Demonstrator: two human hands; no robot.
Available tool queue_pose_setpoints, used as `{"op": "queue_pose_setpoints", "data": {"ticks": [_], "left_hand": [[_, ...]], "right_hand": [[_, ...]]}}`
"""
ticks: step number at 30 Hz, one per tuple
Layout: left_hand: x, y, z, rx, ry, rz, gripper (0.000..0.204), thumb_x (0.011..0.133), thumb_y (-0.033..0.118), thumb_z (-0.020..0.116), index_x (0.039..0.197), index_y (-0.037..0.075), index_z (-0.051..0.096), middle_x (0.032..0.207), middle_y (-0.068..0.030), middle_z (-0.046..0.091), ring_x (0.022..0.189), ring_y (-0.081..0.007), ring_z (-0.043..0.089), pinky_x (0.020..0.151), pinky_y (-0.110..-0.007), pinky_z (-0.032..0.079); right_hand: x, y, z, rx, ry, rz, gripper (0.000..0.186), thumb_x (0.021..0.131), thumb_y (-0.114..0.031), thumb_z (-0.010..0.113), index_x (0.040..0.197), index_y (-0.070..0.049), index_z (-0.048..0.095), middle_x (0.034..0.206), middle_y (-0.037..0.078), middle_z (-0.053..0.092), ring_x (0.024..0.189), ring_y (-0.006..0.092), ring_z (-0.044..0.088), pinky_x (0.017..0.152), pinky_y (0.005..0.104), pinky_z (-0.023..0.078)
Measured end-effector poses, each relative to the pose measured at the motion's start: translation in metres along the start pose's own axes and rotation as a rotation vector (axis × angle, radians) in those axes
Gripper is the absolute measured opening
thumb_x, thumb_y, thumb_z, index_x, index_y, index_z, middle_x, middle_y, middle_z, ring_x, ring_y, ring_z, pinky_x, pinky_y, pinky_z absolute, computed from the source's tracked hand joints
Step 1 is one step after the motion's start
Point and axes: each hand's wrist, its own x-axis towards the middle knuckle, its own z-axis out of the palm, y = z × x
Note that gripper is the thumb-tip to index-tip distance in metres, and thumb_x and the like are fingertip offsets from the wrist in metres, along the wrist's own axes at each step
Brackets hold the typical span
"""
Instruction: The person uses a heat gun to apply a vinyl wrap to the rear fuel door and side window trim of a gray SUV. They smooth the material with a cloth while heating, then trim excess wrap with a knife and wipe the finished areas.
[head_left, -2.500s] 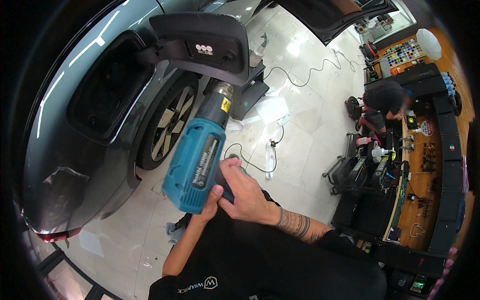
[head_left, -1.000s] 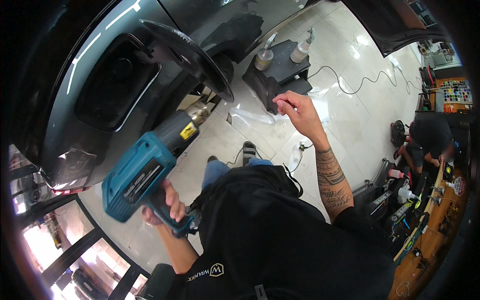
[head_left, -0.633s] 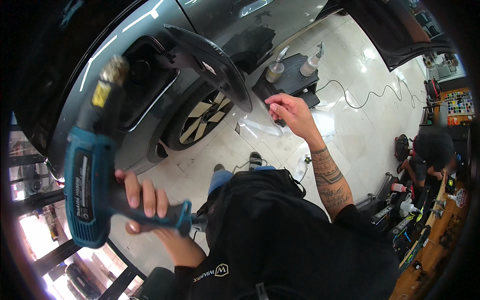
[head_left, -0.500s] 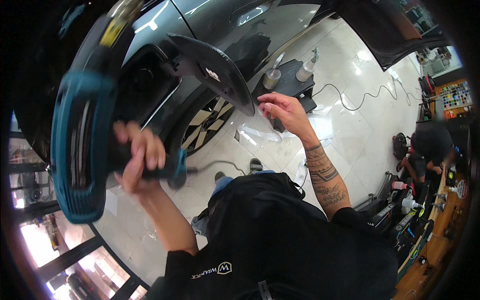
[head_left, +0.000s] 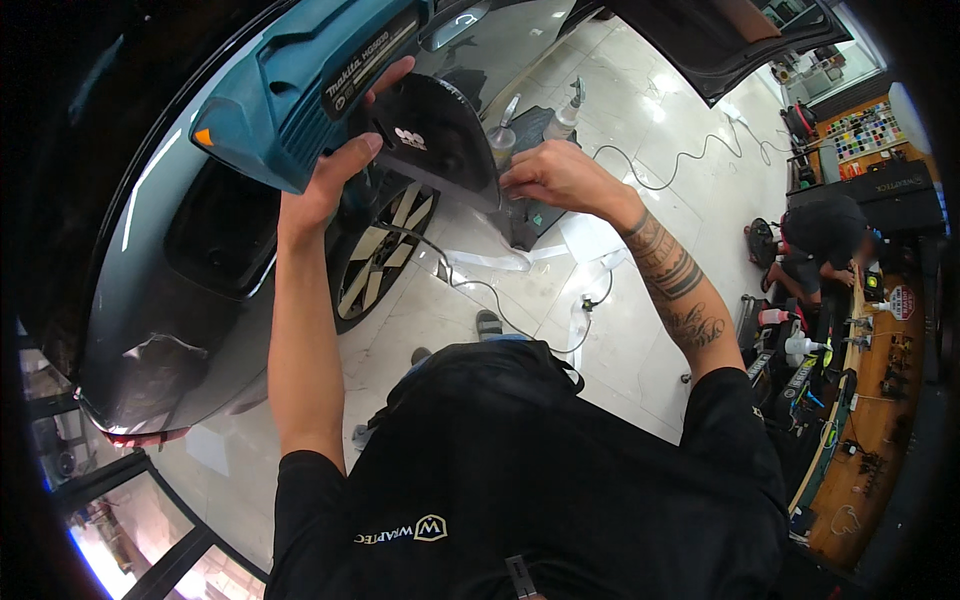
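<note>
A teal heat gun (head_left: pixel 300 85) is gripped in my left hand (head_left: pixel 335 180), raised at the upper left beside the dark grey car. Next to it a dark fuel flap (head_left: pixel 425 140) stands open from the car's side. My right hand (head_left: pixel 560 180) is closed, its fingertips pinched together at the flap's right edge. What lies between those fingertips is too small to make out. A smooth greyish band runs along the flap's lower edge. The heat gun hides the flap's upper left part and its nozzle is out of sight.
Behind the flap, a spray bottle (head_left: pixel 565 112) and another bottle stand on a dark box (head_left: pixel 540 225). A cord (head_left: pixel 465 285) hangs down across the floor. The car's wheel (head_left: pixel 385 250) is below. At the right a person (head_left: pixel 825 240) crouches by a wooden workbench (head_left: pixel 870 440).
My left hand has swung the heat gun up and right, toward the flap. My right hand has moved slightly left and down to the flap's edge, and its fingers have closed.
</note>
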Motion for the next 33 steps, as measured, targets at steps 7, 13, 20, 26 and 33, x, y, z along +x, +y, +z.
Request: {"op": "queue_pose_setpoints", "data": {"ticks": [7, 13, 20, 26, 33], "left_hand": [[-0.003, -0.004, -0.004, 0.022, 0.004, -0.045, 0.038, 0.071, 0.011, 0.060, 0.109, 0.007, 0.056, 0.118, -0.0179, 0.058, 0.118, -0.0341, 0.050, 0.103, -0.050, 0.034], [-0.019, -0.003, -0.010, 0.176, 0.107, -0.283, 0.034, 0.071, 0.010, 0.070, 0.102, 0.001, 0.063, 0.093, -0.0090, 0.064, 0.085, -0.0171, 0.060, 0.076, -0.030, 0.048], [-0.020, 0.000, -0.007, 0.148, 0.135, -0.274, 0.018, 0.071, 0.014, 0.070, 0.085, 0.002, 0.070, 0.081, -0.0068, 0.068, 0.076, -0.0155, 0.063, 0.071, -0.027, 0.049], [-0.020, 0.001, -0.006, 0.180, 0.122, -0.286, 0.020, 0.071, 0.016, 0.071, 0.086, 0.003, 0.069, 0.082, -0.0069, 0.068, 0.076, -0.0160, 0.064, 0.071, -0.027, 0.049], [-0.018, 0.005, -0.007, 0.177, 0.125, -0.318, 0.022, 0.070, 0.018, 0.072, 0.084, 0.002, 0.067, 0.077, -0.0072, 0.066, 0.073, -0.0156, 0.062, 0.067, -0.028, 0.048]], "right_hand": [[0.017, -0.003, 0.006, -0.167, -0.135, -0.077, 0.010, 0.069, -0.016, 0.067, 0.069, -0.006, 0.065, 0.068, 0.008, 0.061, 0.064, 0.0286, 0.060, 0.056, 0.0372, 0.047], [0.021, -0.003, 0.003, -0.112, -0.181, -0.093, 0.013, 0.068, -0.019, 0.071, 0.068, -0.007, 0.067, 0.063, 0.008, 0.061, 0.060, 0.0268, 0.059, 0.052, 0.0357, 0.044], [0.022, -0.009, 0.004, -0.006, -0.162, -0.057, 0.021, 0.069, -0.022, 0.074, 0.064, -0.003, 0.067, 0.057, 0.011, 0.059, 0.052, 0.0271, 0.057, 0.048, 0.0343, 0.042], [0.009, -0.019, 0.022, 0.261, -0.078, 0.347, 0.023, 0.071, -0.018, 0.071, 0.062, 0.000, 0.062, 0.055, 0.013, 0.054, 0.050, 0.0282, 0.051, 0.048, 0.0341, 0.038], [-0.001, -0.024, 0.025, 0.167, -0.030, 0.209, 0.014, 0.072, -0.008, 0.070, 0.074, 0.002, 0.062, 0.062, 0.012, 0.057, 0.054, 0.0237, 0.054, 0.051, 0.0322, 0.041]]}}
